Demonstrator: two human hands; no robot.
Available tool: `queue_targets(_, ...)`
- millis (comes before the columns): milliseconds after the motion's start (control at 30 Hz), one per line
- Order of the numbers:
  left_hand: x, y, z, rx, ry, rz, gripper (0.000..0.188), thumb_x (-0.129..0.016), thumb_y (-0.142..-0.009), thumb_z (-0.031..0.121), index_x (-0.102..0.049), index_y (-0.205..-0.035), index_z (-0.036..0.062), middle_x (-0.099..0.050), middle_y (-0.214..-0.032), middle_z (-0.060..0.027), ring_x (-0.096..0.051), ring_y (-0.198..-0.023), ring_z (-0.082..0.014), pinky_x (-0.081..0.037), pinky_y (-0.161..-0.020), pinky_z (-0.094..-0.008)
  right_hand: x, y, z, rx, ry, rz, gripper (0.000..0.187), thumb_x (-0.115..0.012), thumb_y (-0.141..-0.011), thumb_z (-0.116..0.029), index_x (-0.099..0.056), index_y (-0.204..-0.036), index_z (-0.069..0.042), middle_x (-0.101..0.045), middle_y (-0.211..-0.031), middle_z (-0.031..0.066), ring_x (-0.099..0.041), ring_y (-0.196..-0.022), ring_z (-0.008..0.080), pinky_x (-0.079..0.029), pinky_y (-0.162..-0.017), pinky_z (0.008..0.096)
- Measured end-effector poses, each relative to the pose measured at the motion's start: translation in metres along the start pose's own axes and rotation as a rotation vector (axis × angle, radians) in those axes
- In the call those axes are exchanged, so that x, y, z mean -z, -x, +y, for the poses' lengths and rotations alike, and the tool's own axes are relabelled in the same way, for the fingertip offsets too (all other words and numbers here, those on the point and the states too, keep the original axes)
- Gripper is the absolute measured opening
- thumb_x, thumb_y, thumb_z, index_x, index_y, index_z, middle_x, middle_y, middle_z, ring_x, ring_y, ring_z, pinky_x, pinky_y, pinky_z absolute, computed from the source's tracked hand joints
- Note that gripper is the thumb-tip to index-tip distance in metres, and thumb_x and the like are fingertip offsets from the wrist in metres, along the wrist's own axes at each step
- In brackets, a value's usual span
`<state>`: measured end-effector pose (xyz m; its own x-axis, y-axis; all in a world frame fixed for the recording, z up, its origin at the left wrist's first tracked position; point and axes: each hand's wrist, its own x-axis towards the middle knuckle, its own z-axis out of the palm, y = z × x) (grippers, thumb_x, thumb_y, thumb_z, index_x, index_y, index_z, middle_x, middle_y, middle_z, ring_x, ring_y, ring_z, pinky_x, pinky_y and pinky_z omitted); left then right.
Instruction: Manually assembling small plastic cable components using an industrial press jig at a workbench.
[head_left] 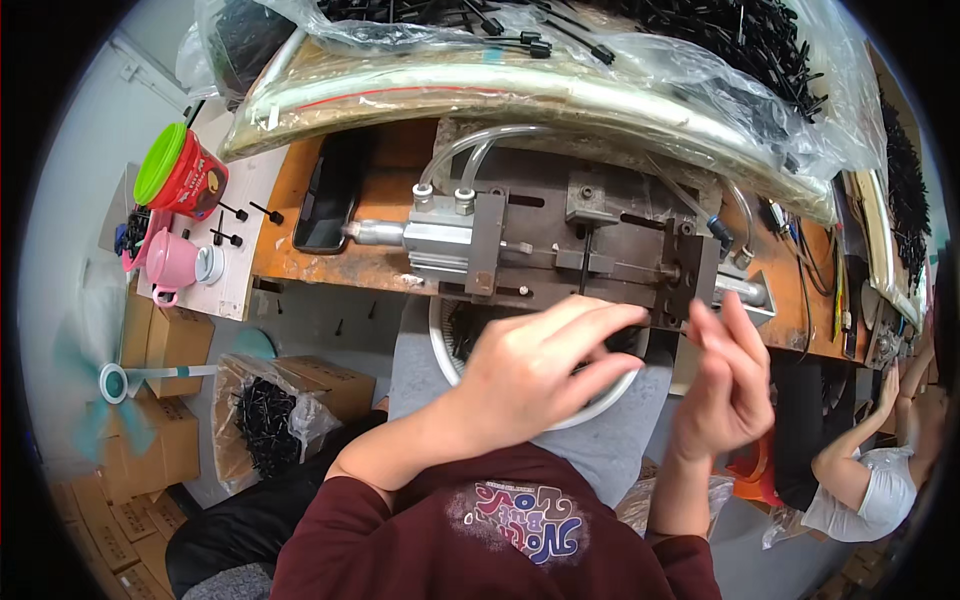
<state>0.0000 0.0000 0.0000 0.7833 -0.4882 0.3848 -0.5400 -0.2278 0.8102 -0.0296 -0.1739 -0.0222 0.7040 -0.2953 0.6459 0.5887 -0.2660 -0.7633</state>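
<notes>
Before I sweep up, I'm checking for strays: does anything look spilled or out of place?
Yes: a few small dark pieces lie loose on the floor by the table, apart from the box of black parts, so they look dropped.

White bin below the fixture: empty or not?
Not empty: dark pieces show inside the white bin; the left hand covers part of its opening, so I cannot tell how full.

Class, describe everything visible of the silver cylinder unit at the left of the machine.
The silver cylinder unit lies horizontally, lengthwise left to right. It looks metallic, with a grooved, boxy body and a narrower, rounded left end. Two fittings on it carry clear, curved tubes. Its right end meets a dark plate. Neither the left hand nor right hand touches it.
</notes>
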Motion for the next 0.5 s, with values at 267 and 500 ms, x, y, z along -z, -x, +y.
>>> queue_targets(267,0.034,0.032,-0.026,-0.144,-0.071,0.328,0.028,-0.064,-0.076,-0.015,-0.073,-0.096,0.0015,-0.071,-0.083,-0.0107,-0.066,-0.065,-0.0147,-0.049,-0.053,-0.0239,0.042,0.027,0.016,0.131,0.4,-0.166,0.017,-0.065,-0.087,0.008,-0.067,-0.104,0.009,-0.071,-0.098,0.0216,-0.071,-0.085,0.0279,-0.056,-0.076,0.0325)
queue_targets(500,-0.011,0.074,-0.059,0.096,0.011,0.068,0.022,-0.063,-0.081,-0.011,-0.072,-0.098,0.0014,-0.072,-0.085,-0.0087,-0.065,-0.066,-0.0135,-0.05,-0.057,-0.0237,0.068,0.11,0.074,-0.469,0.705,-0.432,0.023,-0.073,-0.078,0.002,-0.069,-0.099,-0.006,-0.064,-0.091,0.0061,-0.062,-0.074,0.0192,-0.049,-0.064,0.0292)
